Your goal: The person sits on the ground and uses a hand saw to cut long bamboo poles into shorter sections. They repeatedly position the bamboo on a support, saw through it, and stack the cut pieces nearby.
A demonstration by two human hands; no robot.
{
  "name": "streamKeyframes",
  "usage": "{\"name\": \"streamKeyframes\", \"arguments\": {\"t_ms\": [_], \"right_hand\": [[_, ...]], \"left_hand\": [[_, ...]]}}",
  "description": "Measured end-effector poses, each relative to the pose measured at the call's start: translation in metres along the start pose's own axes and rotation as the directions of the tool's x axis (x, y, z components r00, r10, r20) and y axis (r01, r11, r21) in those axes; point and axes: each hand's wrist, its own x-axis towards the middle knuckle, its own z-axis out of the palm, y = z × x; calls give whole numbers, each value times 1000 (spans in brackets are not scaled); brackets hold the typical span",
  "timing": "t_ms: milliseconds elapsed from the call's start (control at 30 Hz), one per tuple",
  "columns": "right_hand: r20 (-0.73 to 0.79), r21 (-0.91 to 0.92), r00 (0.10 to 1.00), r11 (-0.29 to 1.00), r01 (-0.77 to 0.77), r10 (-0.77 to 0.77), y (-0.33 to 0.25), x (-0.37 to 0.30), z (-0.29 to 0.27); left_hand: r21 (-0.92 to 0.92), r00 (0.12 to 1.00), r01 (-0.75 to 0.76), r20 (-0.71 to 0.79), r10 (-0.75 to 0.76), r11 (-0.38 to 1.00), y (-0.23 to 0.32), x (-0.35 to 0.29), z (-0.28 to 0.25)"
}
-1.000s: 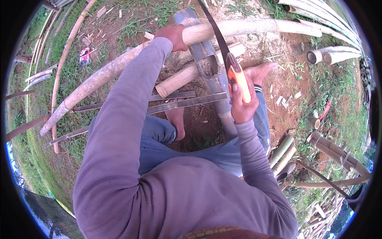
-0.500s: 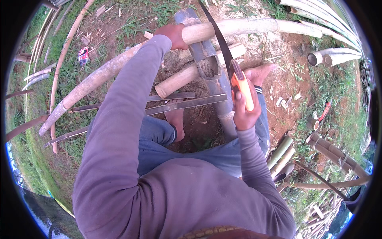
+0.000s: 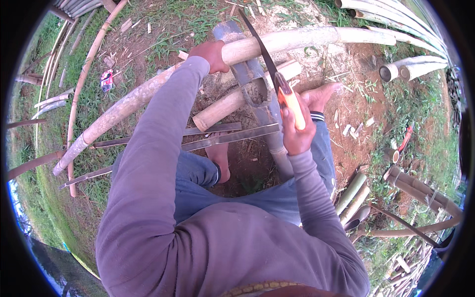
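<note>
A long, pale bamboo pole (image 3: 297, 40) runs across in front of me, resting over a thicker grey bamboo support (image 3: 250, 74) with a notch cut in it. My left hand (image 3: 210, 54) is wrapped round the pole, just left of the support. In my right hand (image 3: 299, 129) is the orange and dark handle of a handsaw (image 3: 269, 60). Its dark blade slants up and away across the pole, to the right of my left hand. A shorter bamboo piece (image 3: 218, 110) lies crosswise under the support, near my feet.
Two dark split strips (image 3: 232, 137) lie across near my left foot. At right are cut bamboo tubes (image 3: 352, 192), an orange-handled tool (image 3: 406, 138) and two pole ends (image 3: 396, 72). Poles are stacked at far right (image 3: 391, 17). Sawdust and chips litter the soil.
The saw has shifted slightly toward me and left, its handle lower against the pole. My left hand keeps its hold on the pole. The whole view has shifted a little.
</note>
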Motion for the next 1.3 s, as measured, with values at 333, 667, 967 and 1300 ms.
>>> {"name": "streamKeyframes", "arguments": {"t_ms": [333, 667, 967, 1300], "right_hand": [[8, -150, 1000, 989, 10, -8, 6, 51, 23], [100, -287, 985, 944, 162, -139, -26, -76, -73], [-27, 18, 996, 996, 90, -90, 27, 49, 36], [-77, -16, 971, 974, 227, -228, 35, 35, 21]], "left_hand": [[-1, 1000, 17, -21, -17, 1000, 17, -3, 13], [1, 999, 24, 35, -24, 1000, 4, -7, 5], [20, 998, 13, 54, -14, 1000, 10, -8, 6], [-288, 997, -29, 55, 47, 957, -9, 8, 7]]}}
